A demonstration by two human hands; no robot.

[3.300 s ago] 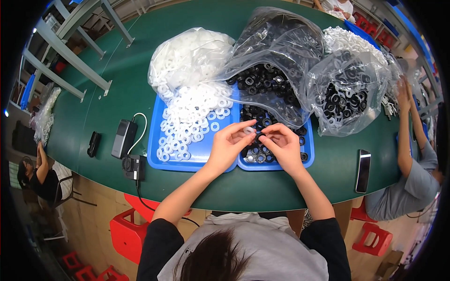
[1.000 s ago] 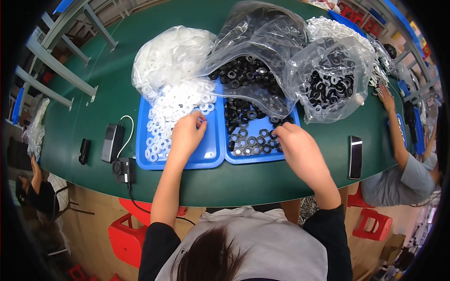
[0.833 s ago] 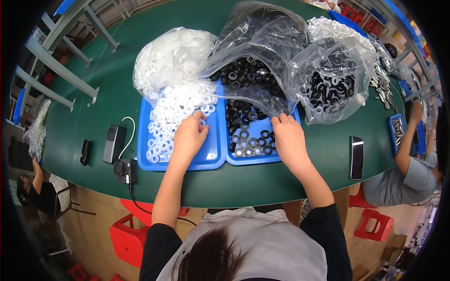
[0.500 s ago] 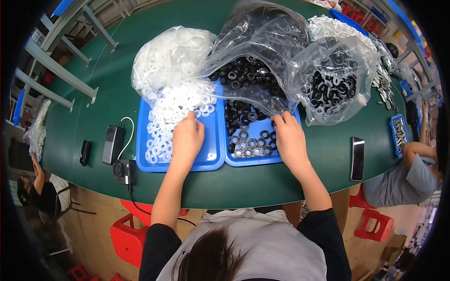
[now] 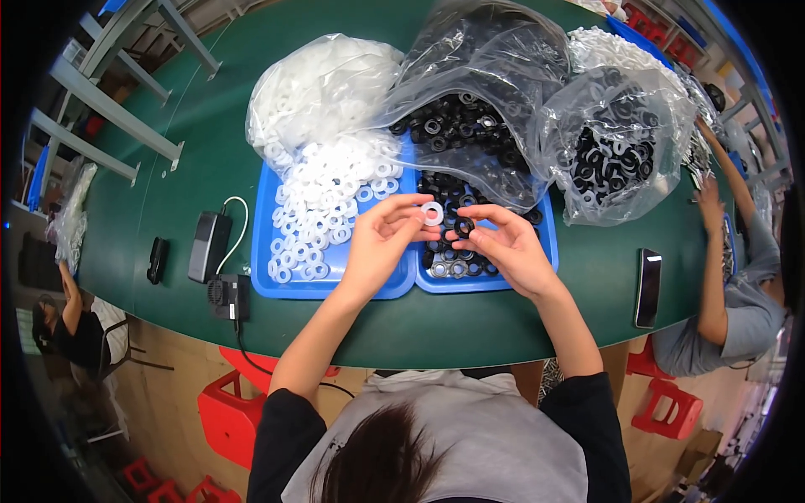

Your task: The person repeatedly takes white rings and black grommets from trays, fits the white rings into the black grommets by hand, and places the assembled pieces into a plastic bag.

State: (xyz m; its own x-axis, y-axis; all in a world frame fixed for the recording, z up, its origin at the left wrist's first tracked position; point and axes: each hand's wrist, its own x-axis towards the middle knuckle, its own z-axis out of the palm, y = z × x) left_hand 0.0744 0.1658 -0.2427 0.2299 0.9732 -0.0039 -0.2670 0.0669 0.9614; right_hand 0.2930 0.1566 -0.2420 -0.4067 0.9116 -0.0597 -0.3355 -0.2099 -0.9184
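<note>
Pinched in the fingers of my left hand (image 5: pixel 381 243) is a white washer (image 5: pixel 432 213). My right hand (image 5: pixel 513 250) grips a black ring-shaped nut (image 5: pixel 463 226) close beside it, with a small gap between the two. Both hands are raised over the right blue tray (image 5: pixel 549 251), which holds many black nuts (image 5: pixel 443 191), some showing metal centres. The left blue tray (image 5: pixel 356 272) carries a heap of white washers (image 5: pixel 327 189), spilling from a clear bag (image 5: pixel 323 84).
Behind the right tray lies a bag of black nuts (image 5: pixel 486 59); another bag (image 5: pixel 616 151) mixes black and white rings. A phone (image 5: pixel 648 287) lies at right, a black adapter (image 5: pixel 210 245) at left. A co-worker's hand (image 5: pixel 710 201) reaches over metal parts at far right.
Both hands have come up from the trays and moved together, now showing a white washer and a black nut. The co-worker's arm at right has reached forward.
</note>
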